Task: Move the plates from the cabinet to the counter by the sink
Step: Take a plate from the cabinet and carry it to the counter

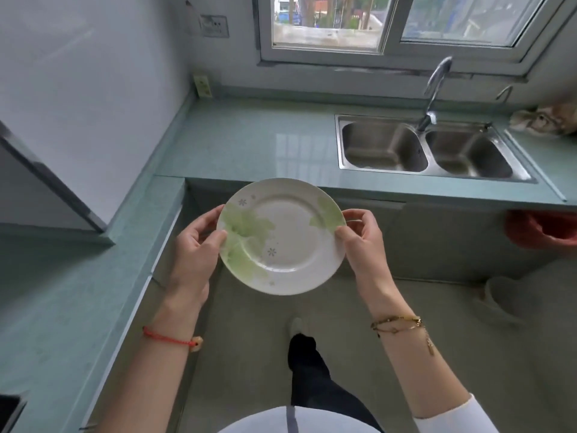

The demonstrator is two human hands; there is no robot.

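Head view: plate [290, 242] is in the air, carried in front of the body, short of the counter [237, 142] edge and well left of the sink [434, 148]. Left hand [193, 245] pinches the left rim, thumb on the top face, fingers underneath; right hand [362, 239] does the same on the right rim. Both grips narrow, closed on the rim only, plate roughly level, tilted slightly toward the camera. Plate looks like glazed ceramic: round, shallow, raised rim, white with pale green leaf print and small flower marks, glossy highlight along the near edge. Judgement: stiff, moderate weight, brittle, glaze slick under dry fingers, so opposed rim holds like these are the right place to take it; one-hand edge pinch would be riskier. Counter is smooth, glossy green-grey stone or composite, reflecting the window, hard surface, so set it down flat and gently, no sliding off the edge. Sink is a brushed steel double basin with a curved chrome tap [435, 89]. No other plates visible on the counter.
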